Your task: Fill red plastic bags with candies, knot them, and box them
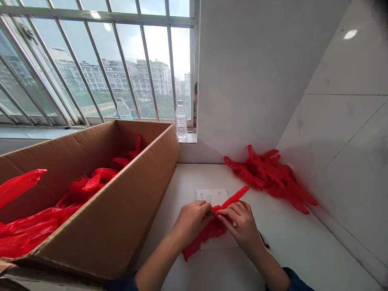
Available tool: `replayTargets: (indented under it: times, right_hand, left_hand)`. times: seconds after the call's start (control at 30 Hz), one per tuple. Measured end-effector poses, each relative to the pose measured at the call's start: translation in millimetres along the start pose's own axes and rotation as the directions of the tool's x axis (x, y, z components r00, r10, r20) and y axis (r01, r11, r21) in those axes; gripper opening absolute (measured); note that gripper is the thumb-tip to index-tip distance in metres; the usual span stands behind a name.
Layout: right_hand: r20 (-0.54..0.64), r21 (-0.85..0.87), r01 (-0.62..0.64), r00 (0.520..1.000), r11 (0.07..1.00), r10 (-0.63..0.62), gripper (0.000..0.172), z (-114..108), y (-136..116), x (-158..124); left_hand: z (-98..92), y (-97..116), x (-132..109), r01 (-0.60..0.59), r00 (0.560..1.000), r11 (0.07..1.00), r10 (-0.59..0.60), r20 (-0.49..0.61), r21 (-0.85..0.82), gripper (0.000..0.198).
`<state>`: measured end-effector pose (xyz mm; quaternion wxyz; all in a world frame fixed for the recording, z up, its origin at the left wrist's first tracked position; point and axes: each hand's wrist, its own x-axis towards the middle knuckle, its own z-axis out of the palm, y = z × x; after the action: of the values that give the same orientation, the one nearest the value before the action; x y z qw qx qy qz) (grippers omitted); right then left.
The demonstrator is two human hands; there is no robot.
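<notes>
Between my hands is a crumpled red plastic bag [212, 231], held just above the white table. My left hand [193, 218] pinches it near the top from the left. My right hand [239, 220] pinches the same part from the right, with fingertips close to the left ones. One strip of the bag sticks up past my right fingers, and the rest hangs down toward the lower left. Under the bag lies a white sheet of paper [214, 196] with handwriting, partly covered by the bag and my hands.
At the left, a long cardboard box [121, 214] holds several red plastic bags [91, 184]. More red bags [269, 173] lie heaped against the wall at the back right. A plastic bottle [181, 121] stands on the sill by the barred window. A dark object [264, 239] sits beside my right wrist.
</notes>
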<state>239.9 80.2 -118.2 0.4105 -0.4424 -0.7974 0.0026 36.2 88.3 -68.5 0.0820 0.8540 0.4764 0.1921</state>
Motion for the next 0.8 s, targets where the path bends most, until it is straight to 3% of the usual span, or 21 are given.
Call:
replayTargets:
  times: [0.3, 0.43, 0.57, 0.7, 0.8]
  right_hand:
    - [-0.049, 0.006, -0.065, 0.997, 0.998, 0.065, 0.018, -9.9, 13.7, 1.5]
    - [-0.102, -0.023, -0.153, 0.983, 0.988, 0.15, 0.017, -20.4, 26.3, 0.5]
    - [-0.047, 0.016, -0.202, 0.978, 0.979, 0.203, 0.012, -22.5, 25.6, -1.8]
    - [-0.032, 0.078, -0.22, 0.974, 0.972, 0.223, 0.017, -14.1, 10.9, -2.5]
    - [-0.004, 0.09, -0.197, 0.98, 0.976, 0.198, 0.019, -9.1, 3.4, -1.3]
  left_hand:
    - [-23.8, -10.5, 1.0, 0.075, 0.996, 0.994, -0.078, -0.036, -0.077, 0.011]
    - [-36.5, -21.6, -0.9, 0.149, 0.984, 0.986, -0.155, -0.092, -0.075, 0.014]
    - [-42.0, -23.4, -2.8, 0.195, 0.971, 0.979, -0.201, -0.128, -0.054, 0.016]
    - [-37.9, -5.9, -2.2, 0.146, 0.976, 0.988, -0.151, -0.159, -0.042, 0.017]
    - [-29.9, 9.3, -0.6, 0.025, 0.993, 0.999, -0.028, -0.115, -0.026, 0.015]
